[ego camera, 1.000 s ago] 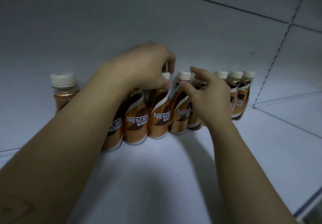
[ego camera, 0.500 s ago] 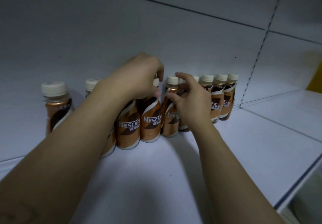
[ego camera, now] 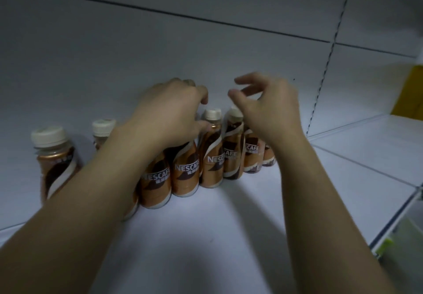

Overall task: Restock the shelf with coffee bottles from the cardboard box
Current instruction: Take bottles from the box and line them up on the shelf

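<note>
A row of orange-brown Nescafe coffee bottles (ego camera: 210,168) with cream caps stands along the back of the white shelf (ego camera: 206,236). My left hand (ego camera: 174,110) sits curled over the top of one coffee bottle (ego camera: 185,172) in the middle of the row. Its cap is hidden under my palm, and my thumb lies by the neck of the neighbouring bottle. My right hand (ego camera: 267,108) hovers above the bottles to the right (ego camera: 251,156), fingers loosely curled and holding nothing. Two more bottles (ego camera: 55,163) stand at the left, partly behind my forearm. The cardboard box is out of view.
The white back panel (ego camera: 206,53) rises behind the row, with a perforated upright (ego camera: 320,76) at the right. A yellow object (ego camera: 409,92) sits at the far right. The shelf's front edge (ego camera: 393,225) runs down the right side, with a lower level below it.
My right hand has let go of a bottle top and lifted clear, fingers spread loosely. My left hand stays over the row. The view has shifted slightly to the right.
</note>
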Demonstrator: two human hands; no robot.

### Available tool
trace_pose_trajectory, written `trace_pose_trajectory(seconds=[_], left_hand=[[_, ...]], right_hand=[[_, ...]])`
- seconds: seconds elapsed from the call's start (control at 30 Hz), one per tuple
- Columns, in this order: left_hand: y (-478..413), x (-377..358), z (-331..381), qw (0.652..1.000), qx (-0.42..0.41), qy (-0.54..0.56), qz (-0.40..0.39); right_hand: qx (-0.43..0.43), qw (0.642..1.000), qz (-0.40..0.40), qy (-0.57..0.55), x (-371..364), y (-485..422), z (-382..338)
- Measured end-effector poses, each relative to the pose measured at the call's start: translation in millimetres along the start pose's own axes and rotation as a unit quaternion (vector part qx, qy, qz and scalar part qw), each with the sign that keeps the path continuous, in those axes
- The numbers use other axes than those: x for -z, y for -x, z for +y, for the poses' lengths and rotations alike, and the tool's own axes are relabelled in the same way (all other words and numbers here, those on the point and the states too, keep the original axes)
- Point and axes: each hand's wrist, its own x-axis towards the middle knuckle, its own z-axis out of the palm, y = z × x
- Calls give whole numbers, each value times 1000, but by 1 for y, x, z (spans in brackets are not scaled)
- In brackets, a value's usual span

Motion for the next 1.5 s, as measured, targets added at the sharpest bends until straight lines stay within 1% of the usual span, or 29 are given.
trace_pose_trajectory(seconds=[0.07, 0.17, 0.23, 0.33, 0.43, 0.53, 0.63, 0.7, 0.87, 0.97, 1.07, 1.2, 1.27, 1.37, 1.5], left_hand=[[-4, -7, 10, 1000, 6, 2, 20], [-14, -18, 25, 999, 38, -3, 6], [-20, -24, 30, 998, 56, 1, -9], [-22, -27, 29, 997, 69, 42, -12], [-21, -27, 29, 996, 73, 58, -11], [-21, -28, 29, 997, 68, 43, -6], [-20, -27, 29, 998, 64, 17, -9], [-19, -26, 32, 998, 57, -7, -9], [-30, -22, 48, 995, 20, -100, -2], [-49, -18, 61, 997, -3, -70, -39], [-60, -26, 73, 996, 5, -52, -74], [-67, -37, 73, 998, 18, -24, -46], [-70, -39, 69, 999, 12, -31, -33], [-71, -41, 66, 998, 14, -53, -23], [-73, -45, 67, 996, 21, -83, -5]], right_hand=[[-5, 999, 47, -8, 8, -13, 11], [-37, 992, 118, -19, -4, -15, 42], [-54, 992, 107, -26, -16, -9, 62], [-27, 997, 60, -31, -27, -3, 79], [-11, 999, 37, -36, -28, -3, 81], [-21, 996, 62, -60, -24, -2, 85], [-55, 989, 111, -74, -14, -3, 94], [-79, 987, 118, -73, -12, -4, 101], [-86, 993, 60, -61, -24, -5, 105], [-88, 994, 37, -61, -29, -3, 108], [-95, 995, 16, -38, -31, -4, 112], [-96, 995, 11, 7, -40, -7, 115], [-100, 995, 11, 14, -41, -9, 115], [-115, 993, -3, -6, -38, -13, 117], [-132, 986, -29, -94, -32, -13, 124]])
